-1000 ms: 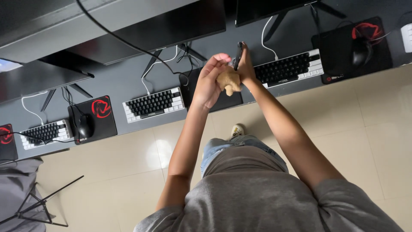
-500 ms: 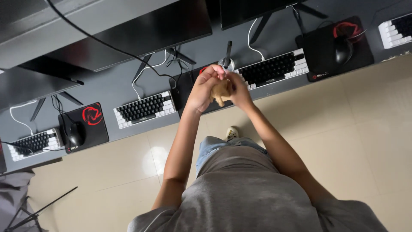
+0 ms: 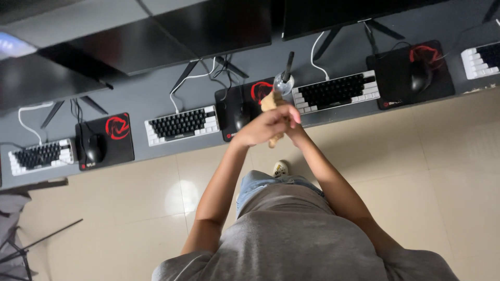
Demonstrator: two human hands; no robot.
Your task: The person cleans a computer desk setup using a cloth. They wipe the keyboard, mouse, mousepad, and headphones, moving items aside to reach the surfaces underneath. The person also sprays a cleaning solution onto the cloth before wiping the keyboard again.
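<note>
Both my hands meet in front of me, above the edge of a grey desk point(image 3: 156, 93). My left hand point(image 3: 264, 125) is curled over a small tan object point(image 3: 270, 101), which sticks out above the fingers and again below them. My right hand point(image 3: 295, 131) lies mostly hidden under the left, pressed against it. A slim tool with a black handle point(image 3: 287, 60) and a clear rounded part point(image 3: 284, 83) rises from the hands and seems held by the right one.
The desk carries several keyboards point(image 3: 182, 124) point(image 3: 336, 91), mice point(image 3: 94, 148) point(image 3: 420, 77) on black pads with red marks, dark monitors point(image 3: 219, 26) and white cables. Beige tiled floor point(image 3: 416, 171) lies below. My shoe point(image 3: 281, 167) shows, and a dark folding stand point(image 3: 31, 244) sits lower left.
My hands have drawn closer together, and the left now folds over the tan object. The black-handled tool points more upright. The view has shifted sideways along the desk.
</note>
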